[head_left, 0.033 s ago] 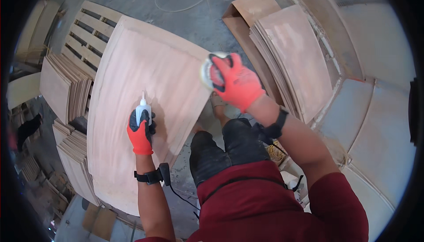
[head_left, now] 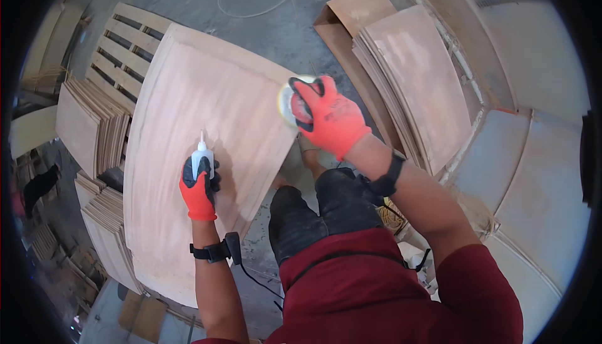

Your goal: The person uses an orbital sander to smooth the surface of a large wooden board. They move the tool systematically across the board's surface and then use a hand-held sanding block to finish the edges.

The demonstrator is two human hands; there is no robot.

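Note:
My left hand [head_left: 199,187], in a red glove with black fingers, is closed around a small white squeeze bottle [head_left: 201,156] with a narrow nozzle pointing away from me. It is over a large pale wood sheet [head_left: 163,231] with pinkish streaks. At the sheet's right corner, my right hand [head_left: 331,115], in a matching glove, grips a round pale disc [head_left: 287,107] with a yellowish rim. Blur and the fingers hide what kind of disc it is. Whether it touches the sheet I cannot tell.
Beneath the sheet's far left side shows a slatted wooden pallet [head_left: 119,52]. Stacks of thin boards stand at the left [head_left: 88,124] and at the right [head_left: 420,80], the latter beside a brown box [head_left: 360,11]. A loose hose [head_left: 238,15] lies on the grey floor.
My right hand has shifted a little to the left with the disc. The left hand and its bottle have barely moved.

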